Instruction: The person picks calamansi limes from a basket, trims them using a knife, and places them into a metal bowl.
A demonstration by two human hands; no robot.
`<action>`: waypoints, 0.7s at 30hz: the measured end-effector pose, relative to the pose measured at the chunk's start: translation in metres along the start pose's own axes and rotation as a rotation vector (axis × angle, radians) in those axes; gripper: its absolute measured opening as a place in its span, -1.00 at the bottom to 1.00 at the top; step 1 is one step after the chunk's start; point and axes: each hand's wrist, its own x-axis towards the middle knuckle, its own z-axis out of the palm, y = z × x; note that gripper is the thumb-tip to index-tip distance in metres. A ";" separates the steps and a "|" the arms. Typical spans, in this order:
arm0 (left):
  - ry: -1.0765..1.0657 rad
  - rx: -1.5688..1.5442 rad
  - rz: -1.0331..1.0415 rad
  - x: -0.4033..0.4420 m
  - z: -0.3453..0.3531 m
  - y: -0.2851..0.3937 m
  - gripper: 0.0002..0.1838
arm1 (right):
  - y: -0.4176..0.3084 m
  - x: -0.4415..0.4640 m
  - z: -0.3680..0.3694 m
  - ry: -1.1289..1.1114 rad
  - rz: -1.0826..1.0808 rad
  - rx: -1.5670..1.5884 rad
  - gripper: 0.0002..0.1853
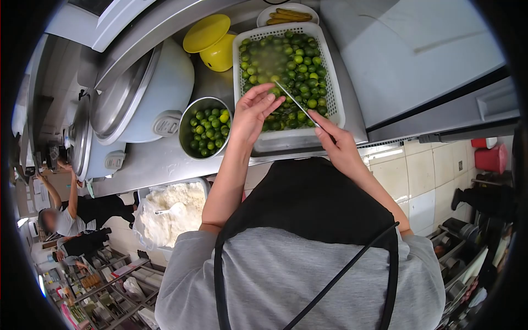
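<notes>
Right hand (340,144): fingers closed on knife (294,99). Left hand (250,116): fingers half-curled, hold unclear. Limes (300,59): in far basket (237,71); probably light, firm, slippery. Grip around the middle.

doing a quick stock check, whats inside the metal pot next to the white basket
Small green citrus fruits, one yellower, fill the metal pot; the lower ones are hidden.

Gap btwn pot (212,102) & yellow cont. (218,54), basket (237,69) alongside
</notes>
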 end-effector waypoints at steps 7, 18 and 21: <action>0.033 0.019 0.093 0.004 -0.002 -0.005 -0.80 | 0.012 0.000 0.008 0.070 -0.169 -0.087 -0.64; 0.022 0.139 0.144 0.003 0.006 -0.012 -0.77 | -0.002 0.001 0.001 0.088 -0.087 -0.073 -0.64; 0.097 0.163 0.221 0.003 0.002 -0.005 -0.77 | 0.006 -0.004 0.006 0.059 -0.228 -0.104 -0.64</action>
